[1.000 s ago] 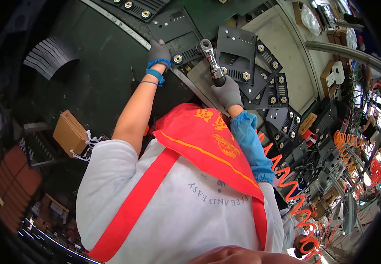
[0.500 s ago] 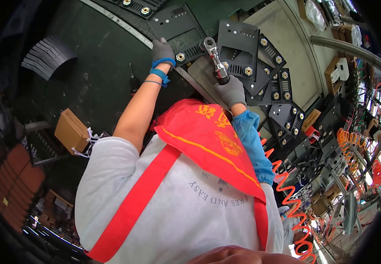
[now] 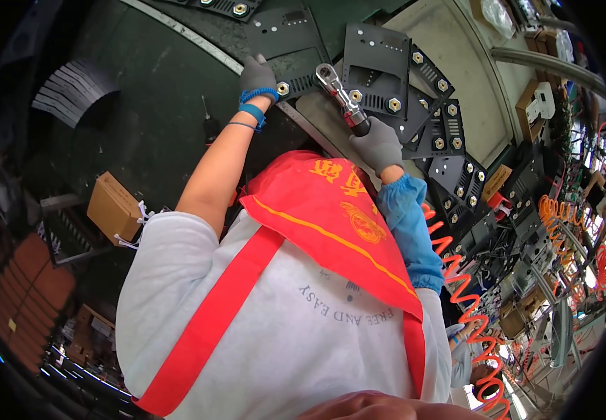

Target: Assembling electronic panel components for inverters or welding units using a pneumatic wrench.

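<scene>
From the head view, your right hand (image 3: 378, 145) in its grey glove is wrapped fully around the dark grip of the ratchet tool (image 3: 341, 98), fingers curled tight with no gap showing. The silver head of the tool sits over the seam between two black metal plates (image 3: 376, 70) at the far edge of the bench. To do this well, I'd say keep the head square and flat over the fastener before you load it — a tilted head is likely to slip off the brass nuts (image 3: 393, 105) that stud these plates.

Your left hand (image 3: 257, 73), also gloved grey with a blue wrist strap (image 3: 252, 112) below it, lies palm down on the next plate, just beside a brass nut. The fingers look nearly flat and spread, pressing rather than gripping — it holds nothing that I can see. Keep that pressure steady so the plate does not turn under the tool, and keep those fingertips apart from the tool head.

More plates lie overlapping to the right. An orange coiled hose (image 3: 467, 294) hangs by your right elbow, and a small cardboard box (image 3: 113, 208) sits well off to your left.
</scene>
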`<act>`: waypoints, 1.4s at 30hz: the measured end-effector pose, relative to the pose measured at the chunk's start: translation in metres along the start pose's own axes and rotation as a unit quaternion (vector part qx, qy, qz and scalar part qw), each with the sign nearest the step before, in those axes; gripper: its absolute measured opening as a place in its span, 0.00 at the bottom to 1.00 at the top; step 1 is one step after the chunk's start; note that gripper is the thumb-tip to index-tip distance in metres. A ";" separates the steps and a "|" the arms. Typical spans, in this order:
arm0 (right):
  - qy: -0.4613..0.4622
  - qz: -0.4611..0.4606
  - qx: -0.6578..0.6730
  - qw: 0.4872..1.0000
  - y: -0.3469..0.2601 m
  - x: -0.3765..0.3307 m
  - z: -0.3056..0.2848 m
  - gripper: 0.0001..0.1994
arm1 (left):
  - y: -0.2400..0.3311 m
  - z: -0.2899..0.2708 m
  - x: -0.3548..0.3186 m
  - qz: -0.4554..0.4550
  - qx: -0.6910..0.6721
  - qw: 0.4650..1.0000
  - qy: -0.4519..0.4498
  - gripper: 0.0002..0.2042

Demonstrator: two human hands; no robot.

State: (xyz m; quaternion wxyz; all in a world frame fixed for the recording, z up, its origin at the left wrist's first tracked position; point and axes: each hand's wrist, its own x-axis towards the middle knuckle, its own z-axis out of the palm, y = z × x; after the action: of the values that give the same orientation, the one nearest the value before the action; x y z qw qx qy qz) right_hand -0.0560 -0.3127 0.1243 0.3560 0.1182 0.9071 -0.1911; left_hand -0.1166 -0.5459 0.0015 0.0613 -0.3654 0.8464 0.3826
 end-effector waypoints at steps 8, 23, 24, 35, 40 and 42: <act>-0.035 -0.107 0.046 0.993 0.002 0.000 0.031 0.16 | -0.004 0.004 0.009 0.055 0.069 0.996 -0.018 0.21; -0.064 -0.074 -0.043 0.994 -0.001 0.012 0.036 0.17 | -0.006 0.006 -0.005 0.048 0.062 0.996 -0.031 0.21; -0.063 -0.076 -0.034 0.995 0.000 0.013 0.039 0.17 | -0.005 0.006 -0.007 0.044 0.057 0.997 -0.022 0.21; -0.048 -0.065 -0.038 0.996 0.003 0.015 0.050 0.21 | -0.003 -0.001 -0.011 0.052 0.084 0.994 -0.045 0.21; -0.052 -0.067 -0.033 0.996 0.006 0.014 0.054 0.18 | 0.004 -0.007 -0.015 0.050 0.120 0.989 -0.067 0.21; -0.054 -0.064 -0.035 0.996 0.008 0.014 0.055 0.17 | 0.000 -0.004 -0.014 0.051 0.114 0.990 -0.065 0.21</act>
State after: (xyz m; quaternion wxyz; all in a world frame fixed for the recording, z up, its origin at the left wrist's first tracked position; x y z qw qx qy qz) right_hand -0.0301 -0.3282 0.0757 0.3951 0.0364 0.8985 -0.1877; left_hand -0.1060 -0.5408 0.0092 0.1382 -0.2871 0.8961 0.3089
